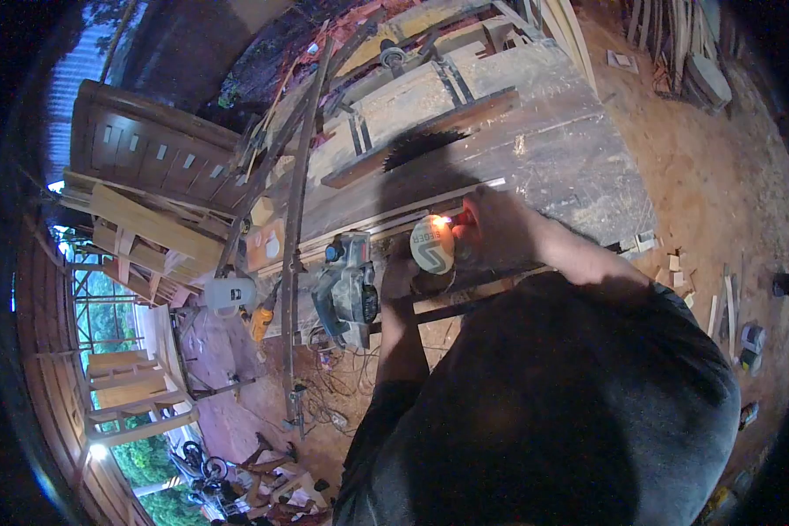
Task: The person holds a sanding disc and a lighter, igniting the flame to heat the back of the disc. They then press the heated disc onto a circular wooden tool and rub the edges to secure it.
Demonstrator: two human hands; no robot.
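Observation:
Over the near edge of the workbench, my left hand (400, 273) is at the left side of a round, cream-coloured labelled container (432, 245), apparently gripping it; most of its fingers are in shadow. My right hand (491, 221) is closed at the container's right side, its fingertips lit orange-red. A small bright glow (445, 221) shows between those fingertips and the labelled face. What the right fingers pinch is too bright and small to make out. Just left of my left hand stands a grey and black power tool (349, 289), resembling an electric planer.
A toothed circular saw blade (425, 147) rises from the wooden bench (561, 140) beyond my hands. A long bar (296, 210) crosses at left. Nearby are a white jug (230, 294), a yellow power tool (261, 321) and stacked boards (149, 219). Cables (333, 386) lie below.

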